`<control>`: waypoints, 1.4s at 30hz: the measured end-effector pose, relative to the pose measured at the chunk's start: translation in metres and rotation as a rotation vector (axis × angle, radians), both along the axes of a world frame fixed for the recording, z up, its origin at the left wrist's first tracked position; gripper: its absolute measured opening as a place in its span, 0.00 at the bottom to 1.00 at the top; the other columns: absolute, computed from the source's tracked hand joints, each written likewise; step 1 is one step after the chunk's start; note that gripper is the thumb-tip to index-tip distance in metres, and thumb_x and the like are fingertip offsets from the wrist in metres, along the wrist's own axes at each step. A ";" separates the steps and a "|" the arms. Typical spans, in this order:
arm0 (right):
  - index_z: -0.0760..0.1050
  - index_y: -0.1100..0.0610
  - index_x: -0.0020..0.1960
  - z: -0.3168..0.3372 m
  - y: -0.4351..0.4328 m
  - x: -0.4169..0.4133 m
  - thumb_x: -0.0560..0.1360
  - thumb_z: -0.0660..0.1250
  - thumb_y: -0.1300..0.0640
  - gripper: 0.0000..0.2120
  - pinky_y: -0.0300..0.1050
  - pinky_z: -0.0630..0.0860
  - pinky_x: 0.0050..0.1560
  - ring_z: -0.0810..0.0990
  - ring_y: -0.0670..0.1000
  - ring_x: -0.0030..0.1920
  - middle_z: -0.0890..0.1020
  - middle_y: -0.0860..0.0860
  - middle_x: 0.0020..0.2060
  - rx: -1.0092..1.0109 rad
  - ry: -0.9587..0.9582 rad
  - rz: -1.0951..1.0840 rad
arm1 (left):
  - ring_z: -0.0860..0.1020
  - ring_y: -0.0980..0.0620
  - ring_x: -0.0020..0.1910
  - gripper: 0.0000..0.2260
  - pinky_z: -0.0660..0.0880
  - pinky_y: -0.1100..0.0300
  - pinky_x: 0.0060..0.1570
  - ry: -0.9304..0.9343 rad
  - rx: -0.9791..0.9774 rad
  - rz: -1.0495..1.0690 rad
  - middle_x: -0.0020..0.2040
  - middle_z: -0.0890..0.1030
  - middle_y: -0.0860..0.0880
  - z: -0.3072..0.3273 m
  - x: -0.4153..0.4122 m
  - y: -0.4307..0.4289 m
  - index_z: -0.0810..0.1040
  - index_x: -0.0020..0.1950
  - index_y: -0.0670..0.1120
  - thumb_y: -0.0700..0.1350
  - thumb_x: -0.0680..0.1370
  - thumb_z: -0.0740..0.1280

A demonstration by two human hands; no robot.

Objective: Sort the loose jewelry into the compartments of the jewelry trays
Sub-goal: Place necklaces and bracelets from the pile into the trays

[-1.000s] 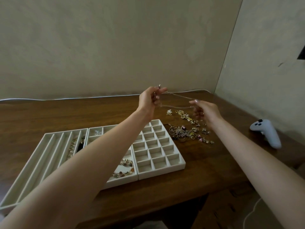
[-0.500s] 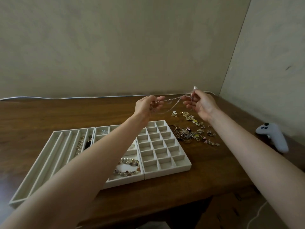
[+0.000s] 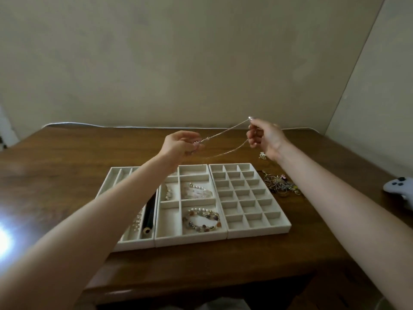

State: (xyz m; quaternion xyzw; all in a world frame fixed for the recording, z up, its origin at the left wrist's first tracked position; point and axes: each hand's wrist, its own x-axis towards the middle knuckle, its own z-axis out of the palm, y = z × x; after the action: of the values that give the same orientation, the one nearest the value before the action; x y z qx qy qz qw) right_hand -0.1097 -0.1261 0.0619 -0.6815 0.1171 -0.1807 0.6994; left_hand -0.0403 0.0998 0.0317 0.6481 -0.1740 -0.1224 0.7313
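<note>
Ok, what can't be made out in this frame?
All in the head view:
The left tray: the left forearm covers most of its long slots.
The pile: the right forearm hides its right part, and the pieces are too small to tell apart.
The chain: thin and blurred. The left hand and right hand pinch it and hide its ends.
The controller: cut off by the right edge.
The table: glare washes out its left edge.

Centre: cream-white trays [image 3: 257, 231] on a dark brown, wood-grained table [image 3: 67, 157]. Middle tray: bracelet [image 3: 202, 210] of white pearls with grey, brown and orange beads. Left tray: black tube [image 3: 148, 209], pale gold end. Above: pale silvery chain [image 3: 225, 132]. Right: loose pile [image 3: 280, 185], gold and silver with purple and yellow flecks; white controller [image 3: 400, 189], dark buttons. Background: mottled beige wall [image 3: 178, 63].
</note>
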 end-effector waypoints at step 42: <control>0.78 0.62 0.38 -0.005 0.236 0.114 0.72 0.67 0.72 0.07 0.43 0.81 0.39 0.79 0.52 0.33 0.79 0.58 0.34 -0.240 -0.177 0.377 | 0.77 0.52 0.37 0.05 0.75 0.59 0.41 -0.490 1.013 0.275 0.37 0.80 0.49 0.013 -0.076 0.179 0.79 0.40 0.42 0.39 0.68 0.75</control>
State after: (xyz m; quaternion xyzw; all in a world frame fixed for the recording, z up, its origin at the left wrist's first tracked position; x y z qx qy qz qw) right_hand 0.0042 0.1098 0.0570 -0.7512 -0.0964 -0.1188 0.6421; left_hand -0.1166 0.2785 0.0452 0.9433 -0.1722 0.0595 0.2775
